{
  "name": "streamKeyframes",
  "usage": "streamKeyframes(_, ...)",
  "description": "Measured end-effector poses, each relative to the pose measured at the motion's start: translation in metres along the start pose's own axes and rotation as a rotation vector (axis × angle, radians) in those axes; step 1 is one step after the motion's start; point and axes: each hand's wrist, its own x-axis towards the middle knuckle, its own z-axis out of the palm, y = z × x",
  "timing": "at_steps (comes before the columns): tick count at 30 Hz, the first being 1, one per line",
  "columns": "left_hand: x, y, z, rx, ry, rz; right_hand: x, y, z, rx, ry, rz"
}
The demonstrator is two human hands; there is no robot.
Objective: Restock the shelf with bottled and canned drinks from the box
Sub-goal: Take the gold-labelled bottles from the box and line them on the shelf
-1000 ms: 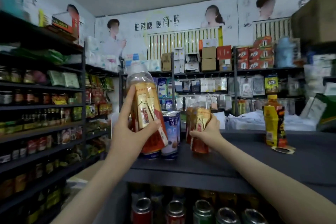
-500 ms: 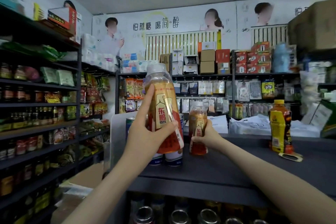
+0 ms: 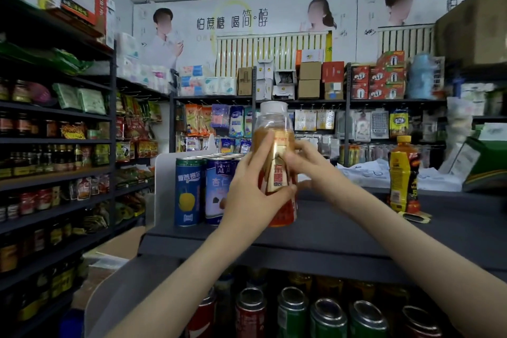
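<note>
1. The left hand (image 3: 253, 195) makes a closed grip on a white-capped clear plastic bottle (image 3: 270, 129) of amber drink with a gold-and-red label. Its fingers wrap the left side and its thumb lies across the front of the label.
2. The right hand (image 3: 311, 170) curls onto the same bottle from the right, fingertips on the label and thumb lower down.
3. The bottle is upright between the two hands. Its cap and shoulder rise above the grip, and its red base shows below it.
4. The base is at the surface of the dark grey top shelf (image 3: 343, 228); contact cannot be told.
5. Just to its left stand a tall blue metal can with a yellow fruit print (image 3: 188, 192) and a blue-and-white metal can (image 3: 218, 186).
6. A yellow-labelled orange-capped plastic bottle (image 3: 402, 178) stands well apart on the right.
7. A row of round metal cans (image 3: 290, 310) fills the shelf beneath.
</note>
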Motion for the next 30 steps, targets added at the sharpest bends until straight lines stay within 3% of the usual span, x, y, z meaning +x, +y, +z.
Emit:
streamKeyframes(3,-0.001,0.0,0.018,0.069,-0.057,0.031,-0.006,0.005,-0.012,-0.123,0.011,0.077)
streamKeyframes(8,0.003,-0.013,0.021,0.162,-0.299,0.009,-0.01,0.027,-0.024,0.008,0.038,0.16)
streamKeyframes(10,0.005,-0.022,0.013,0.311,-0.332,0.065,-0.006,0.038,-0.024,0.003,0.056,0.201)
streamKeyframes(14,0.006,-0.054,-0.01,0.821,-0.148,0.339,0.01,0.052,-0.025,-0.041,0.148,0.267)
streamKeyframes(17,0.007,-0.074,-0.021,1.053,-0.209,0.296,0.023,0.06,-0.021,-0.135,0.171,0.282)
streamKeyframes(20,0.007,-0.085,-0.025,1.127,-0.315,0.213,0.035,0.068,-0.013,-0.213,0.197,0.3)
streamKeyframes(23,0.009,-0.091,-0.023,1.092,-0.289,0.25,0.042,0.07,-0.004,-0.287,0.221,0.283)
streamKeyframes(30,0.009,-0.08,-0.016,1.059,-0.357,0.119,0.041,0.072,0.001,-0.363,0.218,0.264)
